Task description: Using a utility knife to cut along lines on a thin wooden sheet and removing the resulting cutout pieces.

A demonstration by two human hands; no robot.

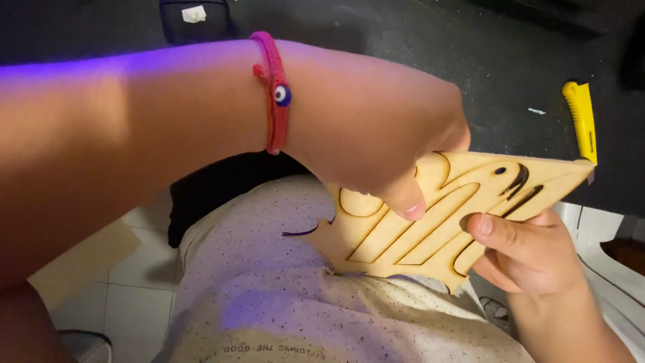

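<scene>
My left hand (376,128) comes across from the left, red cord bracelet (272,87) on the wrist, fingers (410,202) closed on the top of a laser-cut plywood sheet (437,222), thumb pressing on its face. My right hand (524,255) grips the sheet's lower right edge, thumb on top, fingers curled beneath. The sheet is tilted above my lap, over my speckled shirt (282,296). On the dark table (403,40) beyond lies a yellow utility knife (582,117), well apart.
</scene>
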